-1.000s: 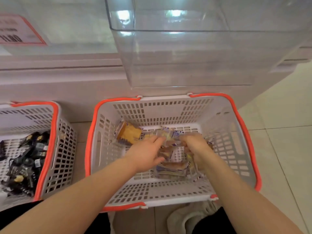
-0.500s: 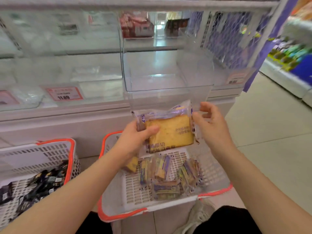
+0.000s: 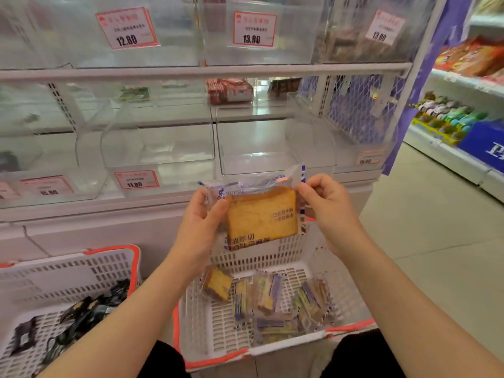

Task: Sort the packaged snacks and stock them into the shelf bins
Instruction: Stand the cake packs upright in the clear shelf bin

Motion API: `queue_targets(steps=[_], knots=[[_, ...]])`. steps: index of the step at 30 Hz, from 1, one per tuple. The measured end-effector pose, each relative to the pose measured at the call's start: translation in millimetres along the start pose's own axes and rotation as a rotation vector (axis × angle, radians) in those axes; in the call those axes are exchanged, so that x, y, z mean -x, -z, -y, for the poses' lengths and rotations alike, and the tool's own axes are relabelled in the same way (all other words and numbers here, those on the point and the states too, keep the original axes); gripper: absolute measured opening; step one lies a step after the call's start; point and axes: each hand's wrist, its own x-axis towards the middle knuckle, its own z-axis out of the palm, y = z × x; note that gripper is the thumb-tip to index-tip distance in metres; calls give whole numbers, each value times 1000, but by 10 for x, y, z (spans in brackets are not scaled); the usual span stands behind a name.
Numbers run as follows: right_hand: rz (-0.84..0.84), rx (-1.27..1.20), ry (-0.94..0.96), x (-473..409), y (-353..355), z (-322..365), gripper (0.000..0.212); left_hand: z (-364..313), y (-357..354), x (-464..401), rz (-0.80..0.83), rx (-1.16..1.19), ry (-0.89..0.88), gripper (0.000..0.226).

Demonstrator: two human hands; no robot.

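Clear plastic blurs much of the shelf: the bins (image 3: pixel 272 148) behind the hands look bare, though glare may hide something. Both baskets are cut off by the frame's lower edge. Price tags read 12.80 (image 3: pixel 126 28), 13.80 (image 3: pixel 255 29) and 11.80 (image 3: pixel 137 180); the smaller print is unreadable. The toast packet (image 3: pixel 259 214) carries blue Chinese lettering, too soft to read. It is held upright above the white basket (image 3: pixel 218 331), below the bins. The left hand (image 3: pixel 200 227) grips its left edge, thumb across the front; the right hand (image 3: pixel 327 205) pinches its right edge. More packets (image 3: pixel 272 301) lie in the basket below.
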Motion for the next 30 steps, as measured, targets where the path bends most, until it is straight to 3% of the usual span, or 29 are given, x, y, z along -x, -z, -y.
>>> queue_targets(steps=[3,9,13,16,18,23,28,30], knots=[[41,8,-58,-35,-12,49,21,-51,63,33,60,-8,-42,20],[155,-110,-242,-201,-9,199,24,-222,184,-148,-20,-165,-74,25],[44,-288,-203,-379,-117,322,23,-392,194,-369,-49,-183,-121,33],[-22,-256,-207,-557,-258,359,22,-478,37,-609,-182,-85,-91,32],[69,-157,-212,-697,-295,397,16,-555,-43,-815,-257,-19,-95,29],[327,56,-146,-1099,-278,489,19,-625,-105,-1330,-233,-212,-239,38],[85,18,-31,-1645,-182,517,22,-592,-58,-1798,-184,-534,-214,5],[-19,-2,-101,-1872,-139,439,17,-520,47,-1909,-189,-718,-163,32]])
